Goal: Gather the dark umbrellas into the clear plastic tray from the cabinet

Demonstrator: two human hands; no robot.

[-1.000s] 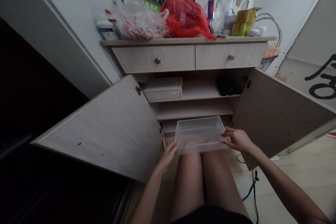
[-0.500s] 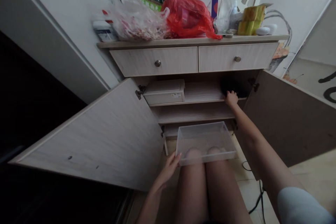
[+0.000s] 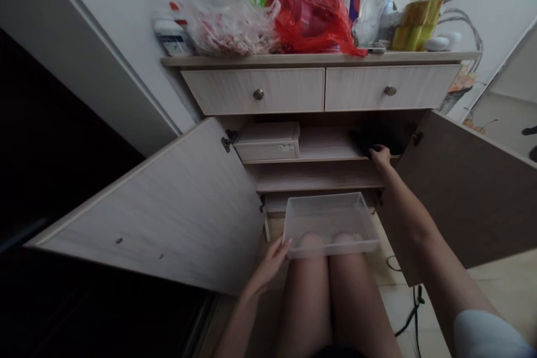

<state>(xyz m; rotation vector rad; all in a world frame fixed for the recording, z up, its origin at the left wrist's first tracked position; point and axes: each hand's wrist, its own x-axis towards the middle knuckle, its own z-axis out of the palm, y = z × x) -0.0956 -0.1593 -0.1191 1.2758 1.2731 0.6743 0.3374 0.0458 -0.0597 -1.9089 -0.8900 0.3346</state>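
- Off the clear plastic bin and up to the top shelf the right hand had been carried since a second ago, and now a black bundle was being touched at its front edge!
- Its fingers were bent inward against the dark, soft-looking heap; whether a fold was pinched could not be told, so deep was the shadow.
- Meanwhile, the bin's near left corner was pinched by the left hand, the thumb laid on the smooth wall, the other fingers partly hidden.
- Shallow, oblong and thin-walled, the bin was held level over the knees, which were seen blurred through its cloudy plastic.
- On the same shelf, to the left, a pale, boxy container was set, a small label stuck to its flat front.
- Both cabinet doors were swung wide: the left door was streaked with pale wood grain, the right door was left in greyer shade.
- Above, two grained drawer fronts were fitted with round metal knobs.
- Along the top, a crinkled red bag was crowded against a filmy clear bag, with a glossy yellow pack placed farther right.
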